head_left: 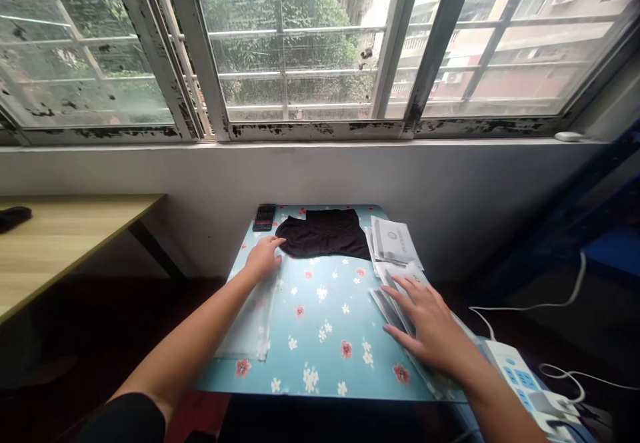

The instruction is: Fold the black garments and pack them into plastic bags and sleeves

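Observation:
A folded black cloth garment (pixel 323 233) lies flat at the far side of a small flowered table (pixel 320 323). My left hand (pixel 265 258) reaches to its left edge, fingers stretched out and touching or just over the cloth. Beneath my left forearm lies a clear plastic bag (pixel 253 326). On the right, my right hand (pixel 427 320) is open, fingers spread over a pile of clear plastic bags (pixel 393 303); whether it presses on them I cannot tell. Just beyond sits a printed, whitish packet (pixel 395 240) with a round logo.
A small black object (pixel 264 218), partly blurred, rests at the table's far left corner. To the right, a white power strip (pixel 525 383) with plugs and cables stands close to my right forearm. A wooden desk (pixel 75 236) is on the left, and a wall with windows rises behind.

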`<state>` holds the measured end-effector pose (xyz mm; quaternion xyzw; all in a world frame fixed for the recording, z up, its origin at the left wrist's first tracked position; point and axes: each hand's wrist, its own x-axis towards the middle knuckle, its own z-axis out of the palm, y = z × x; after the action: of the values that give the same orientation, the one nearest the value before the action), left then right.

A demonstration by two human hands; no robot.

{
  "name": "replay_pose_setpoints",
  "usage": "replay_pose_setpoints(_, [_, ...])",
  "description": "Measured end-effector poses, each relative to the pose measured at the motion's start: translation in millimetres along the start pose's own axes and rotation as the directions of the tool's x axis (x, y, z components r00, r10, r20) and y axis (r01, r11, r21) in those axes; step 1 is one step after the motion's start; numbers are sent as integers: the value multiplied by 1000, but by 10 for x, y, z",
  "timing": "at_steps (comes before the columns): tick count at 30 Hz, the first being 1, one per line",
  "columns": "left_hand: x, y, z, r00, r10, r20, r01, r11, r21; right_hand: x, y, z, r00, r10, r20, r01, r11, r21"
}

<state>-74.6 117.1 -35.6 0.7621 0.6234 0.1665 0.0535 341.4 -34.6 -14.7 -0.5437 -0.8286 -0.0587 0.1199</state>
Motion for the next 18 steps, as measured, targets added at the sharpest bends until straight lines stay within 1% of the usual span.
replay_pose_setpoints(2, [49,0,103,1000,-13,-2,13,1000,10,-164,-51,212,988,138,-74,-141,989,-42])
replay_pose_setpoints(4, [79,8,187,1000,-21,0,21,1000,17,-291,-109,385,967,228,-113,-236,970,-59])
replay_pose_setpoints(6, [118,14,234,1000,-18,4,18,1000,22,-356,-174,489,954,268,-136,-279,958,-68])
replay_pose_setpoints(8, [170,14,236,1000,-10,6,10,1000,26,-368,-237,533,943,289,-164,-304,950,-77])
replay_pose_setpoints(11, [229,3,170,1000,6,-10,-6,1000,23,-339,-306,519,932,311,-186,-332,938,-96])
replay_pose_setpoints(14, [203,-6,70,998,31,-46,-31,999,10,-279,-347,434,936,311,-166,-331,938,-105])
replay_pose_setpoints(16, [132,-8,13,996,61,-64,-61,998,1,-195,-375,331,950,274,-151,-290,953,-91])
replay_pose_setpoints(18, [40,-11,-30,993,96,-73,-97,995,-7,-60,-413,197,970,203,-130,-213,975,-66])
